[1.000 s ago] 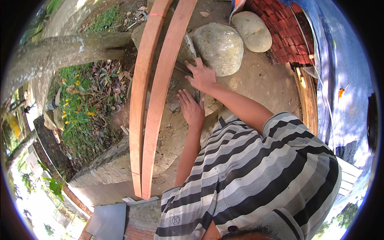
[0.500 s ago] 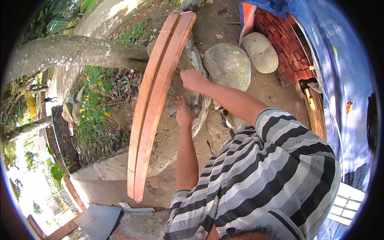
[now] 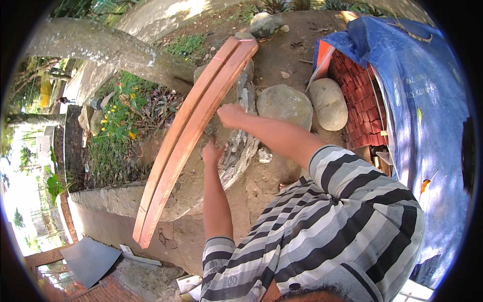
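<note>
Two long reddish-brown wooden beams point(image 3: 193, 121) lie side by side with a narrow dark gap between them, slanting from the far middle to the near left. A pinkish strip shows at their far end. My right hand point(image 3: 232, 116) is closed in a fist close to the right edge of the nearer beam; what its fingers hold, if anything, is hidden. Lower and a little to the left is my left hand point(image 3: 213, 152), its thumb spread from the fingers. It is just beside the same edge, and I cannot tell whether it touches the wood.
A rough stone edge point(image 3: 241, 146) runs below my right forearm. Two big rounded boulders point(image 3: 285, 106) sit to the right, near stacked red roof tiles point(image 3: 354, 100) under a blue tarp point(image 3: 402, 65). A leaning tree trunk point(image 3: 105, 45) crosses the far left, above yellow-flowered plants point(image 3: 121, 116).
My view has shifted, so the beams appear more slanted, with their near end farther left. My left hand's thumb now shows apart from its fingers. The right hand stays closed beside the wood.
</note>
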`<state>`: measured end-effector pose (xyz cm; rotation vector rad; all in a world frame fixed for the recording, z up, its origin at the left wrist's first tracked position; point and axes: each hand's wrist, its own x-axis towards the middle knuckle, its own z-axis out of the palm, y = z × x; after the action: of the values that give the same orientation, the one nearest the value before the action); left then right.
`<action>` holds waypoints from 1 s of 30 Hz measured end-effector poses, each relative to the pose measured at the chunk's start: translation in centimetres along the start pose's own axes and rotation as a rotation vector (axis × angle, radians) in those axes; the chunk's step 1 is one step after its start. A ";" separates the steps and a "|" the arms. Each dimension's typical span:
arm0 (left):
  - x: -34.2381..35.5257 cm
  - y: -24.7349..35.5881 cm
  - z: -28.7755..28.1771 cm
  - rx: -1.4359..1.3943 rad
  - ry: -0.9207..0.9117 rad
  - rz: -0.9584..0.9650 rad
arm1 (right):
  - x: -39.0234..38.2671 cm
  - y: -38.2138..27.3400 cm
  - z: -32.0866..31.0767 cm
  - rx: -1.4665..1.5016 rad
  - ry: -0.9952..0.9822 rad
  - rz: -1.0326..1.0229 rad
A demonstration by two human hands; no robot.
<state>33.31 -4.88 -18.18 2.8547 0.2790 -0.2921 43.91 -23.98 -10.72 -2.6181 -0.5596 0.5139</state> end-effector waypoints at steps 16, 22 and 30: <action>11.2 5.7 -2.5 -0.162 -0.086 -0.624 | 2.1 6.8 -1.7 -0.001 -0.090 -0.314; 12.1 4.8 -1.7 -0.041 -0.139 -0.497 | -2.4 8.1 4.1 0.089 0.003 -0.127; 9.4 4.0 -3.6 -0.074 -0.024 -0.417 | -0.6 14.0 3.5 0.511 0.229 0.088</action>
<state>43.78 -6.20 -15.95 2.6947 0.8629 -0.3833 46.11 -34.88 -19.98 -2.1755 -0.2039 0.3232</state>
